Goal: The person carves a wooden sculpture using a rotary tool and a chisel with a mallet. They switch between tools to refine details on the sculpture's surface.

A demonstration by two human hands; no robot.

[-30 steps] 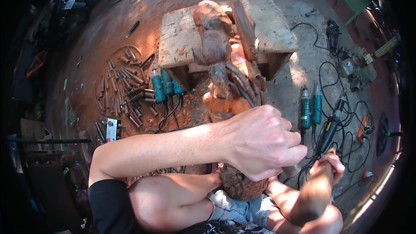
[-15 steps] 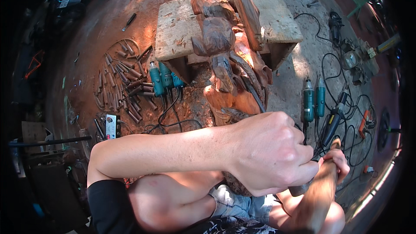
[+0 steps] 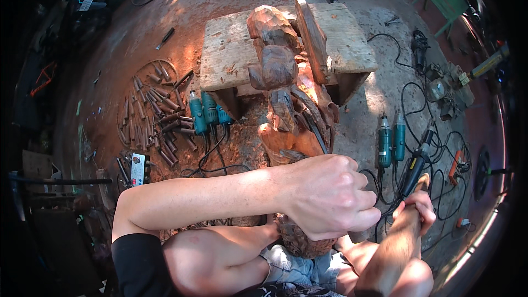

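Observation:
A reddish-brown wood carving (image 3: 278, 69) stands in front of me, rough-faceted at its top and leaning at the low wooden bench. My left hand (image 3: 330, 195) is a fist around a chisel; its thin dark blade (image 3: 319, 135) runs up toward the carving, and the butt of its handle (image 3: 360, 236) shows below the fist. Over on the right, my right hand (image 3: 419, 209) is wrapped round a wooden club (image 3: 393, 253) near its narrow end. The club's thick part, slightly blurred, slants down toward my lap, close to the chisel's butt.
The bench (image 3: 225, 49) stands behind the carving. Loose chisels (image 3: 154, 115) lie piled on the floor at left, beside teal power tools (image 3: 198, 113) and a small control box (image 3: 140, 169). More teal tools (image 3: 385, 146), tangled cords and an orange power strip (image 3: 455, 166) lie at right.
The whole view has shifted, so the bench and carving sit lower. My left fist with the chisel has moved slightly left, and the club now shows apart from the chisel's butt.

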